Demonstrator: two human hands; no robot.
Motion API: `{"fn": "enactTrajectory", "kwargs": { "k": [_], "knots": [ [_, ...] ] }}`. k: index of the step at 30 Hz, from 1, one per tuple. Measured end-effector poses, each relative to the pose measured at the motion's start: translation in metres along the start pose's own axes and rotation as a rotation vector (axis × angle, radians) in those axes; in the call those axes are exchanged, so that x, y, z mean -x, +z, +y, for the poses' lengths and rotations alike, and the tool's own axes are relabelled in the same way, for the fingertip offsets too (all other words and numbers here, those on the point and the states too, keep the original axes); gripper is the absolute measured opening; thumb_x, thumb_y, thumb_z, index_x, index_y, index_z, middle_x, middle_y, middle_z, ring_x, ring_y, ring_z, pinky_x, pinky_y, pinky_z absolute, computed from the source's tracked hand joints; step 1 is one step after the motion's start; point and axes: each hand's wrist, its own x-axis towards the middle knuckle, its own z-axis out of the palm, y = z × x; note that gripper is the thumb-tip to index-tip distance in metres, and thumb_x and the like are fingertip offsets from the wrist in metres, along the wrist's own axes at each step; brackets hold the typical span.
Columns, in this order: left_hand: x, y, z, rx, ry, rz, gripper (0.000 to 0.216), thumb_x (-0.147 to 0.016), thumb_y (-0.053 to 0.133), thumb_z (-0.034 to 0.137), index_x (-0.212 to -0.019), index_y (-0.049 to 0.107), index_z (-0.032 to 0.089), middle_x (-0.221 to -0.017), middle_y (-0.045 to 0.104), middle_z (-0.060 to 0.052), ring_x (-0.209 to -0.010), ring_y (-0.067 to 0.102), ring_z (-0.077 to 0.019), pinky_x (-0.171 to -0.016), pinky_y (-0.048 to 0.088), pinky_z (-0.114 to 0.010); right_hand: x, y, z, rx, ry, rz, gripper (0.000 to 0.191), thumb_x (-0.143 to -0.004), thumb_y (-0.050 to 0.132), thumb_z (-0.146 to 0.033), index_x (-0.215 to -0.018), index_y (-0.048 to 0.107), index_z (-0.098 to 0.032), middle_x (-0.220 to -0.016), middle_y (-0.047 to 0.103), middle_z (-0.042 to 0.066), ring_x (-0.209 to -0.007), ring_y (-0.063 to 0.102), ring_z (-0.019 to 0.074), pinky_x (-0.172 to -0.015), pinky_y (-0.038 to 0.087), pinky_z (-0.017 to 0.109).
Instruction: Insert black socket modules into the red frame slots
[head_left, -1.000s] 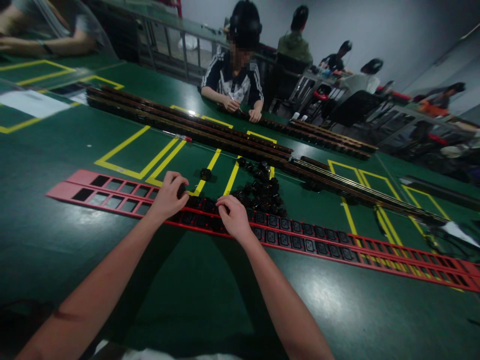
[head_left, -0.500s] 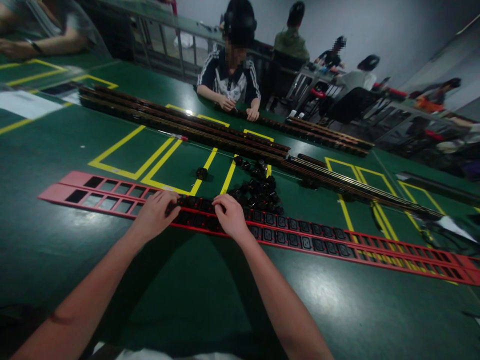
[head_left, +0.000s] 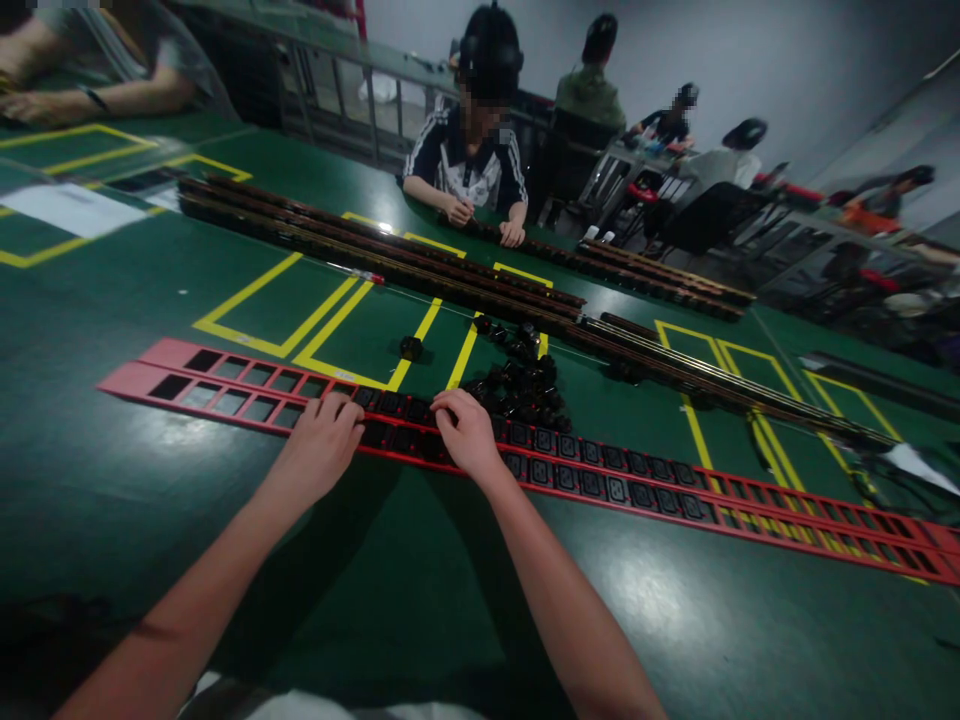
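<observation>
Two long red strips (head_left: 225,385) with rectangular cutouts lie side by side across the green table. Black sockets (head_left: 592,482) fill their middle stretch, while the left cutouts are bare. My left hand (head_left: 324,448) lies flat on the strips with fingers stretched over the leftmost fitted sockets, holding nothing. My right hand (head_left: 466,432) rests a little to the right, its fingers curled down onto the strips. Just behind my right hand sits a pile of loose black sockets (head_left: 525,385), and a single socket (head_left: 410,348) lies apart to its left.
Dark long strips (head_left: 390,262) lie in rows across the table's middle, over yellow tape lines (head_left: 247,292). A person in a striped shirt (head_left: 469,165) works at the far edge, more people sit behind, and someone's arms (head_left: 90,100) rest at the far left.
My left hand held a black socket above the far strip, then came down and toward me, and now lies flat on the strips. My right hand has stayed in place.
</observation>
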Motion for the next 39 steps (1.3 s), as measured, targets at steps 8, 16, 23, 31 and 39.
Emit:
{"fn": "enactTrajectory", "kwargs": {
  "k": [8, 16, 23, 31, 39],
  "knots": [
    [-0.004, 0.003, -0.014, 0.290, -0.104, 0.069, 0.014, -0.097, 0.047, 0.034, -0.100, 0.054, 0.022, -0.108, 0.054, -0.009, -0.104, 0.058, -0.0278, -0.092, 0.051, -0.044, 0.000, 0.001, 0.002, -0.018, -0.016, 0.017, 0.018, -0.090, 0.051, -0.011, -0.085, 0.065, -0.021, -0.100, 0.071, 0.006, -0.099, 0.065, 0.0201, -0.095, 0.051, 0.035],
    [-0.009, 0.007, 0.000, 0.119, -0.053, 0.052, 0.015, -0.098, 0.045, 0.032, -0.091, 0.055, 0.022, -0.098, 0.056, -0.010, -0.095, 0.054, -0.0299, -0.089, 0.049, -0.048, 0.001, 0.000, 0.001, -0.005, -0.013, 0.013, 0.018, -0.090, 0.051, -0.012, -0.085, 0.065, -0.022, -0.100, 0.071, 0.006, -0.100, 0.065, 0.0207, -0.095, 0.051, 0.036],
    [-0.007, 0.008, 0.003, 0.008, -0.058, 0.071, 0.017, -0.099, 0.044, 0.031, -0.092, 0.055, 0.021, -0.099, 0.055, -0.013, -0.091, 0.052, -0.0310, -0.083, 0.050, -0.048, 0.000, 0.000, 0.000, 0.004, -0.007, 0.008, 0.018, -0.090, 0.051, -0.012, -0.085, 0.065, -0.022, -0.100, 0.070, 0.006, -0.100, 0.065, 0.0204, -0.095, 0.051, 0.036],
    [-0.010, 0.001, 0.008, -0.069, -0.058, 0.020, 0.022, -0.101, 0.040, 0.035, -0.086, 0.050, 0.023, -0.093, 0.055, -0.011, -0.090, 0.057, -0.0309, -0.078, 0.051, -0.046, 0.001, 0.000, -0.001, 0.000, -0.012, 0.011, 0.018, -0.090, 0.051, -0.010, -0.084, 0.064, -0.022, -0.100, 0.070, 0.006, -0.100, 0.065, 0.0199, -0.094, 0.051, 0.035],
    [-0.013, -0.001, 0.008, -0.046, -0.092, 0.017, 0.029, -0.102, 0.039, 0.037, -0.081, 0.053, 0.022, -0.092, 0.057, -0.007, -0.087, 0.063, -0.0242, -0.061, 0.047, -0.034, 0.001, 0.001, 0.000, -0.002, -0.012, 0.012, 0.019, -0.089, 0.051, -0.010, -0.085, 0.064, -0.023, -0.100, 0.070, 0.005, -0.099, 0.065, 0.0199, -0.094, 0.051, 0.035]
  ]
}}
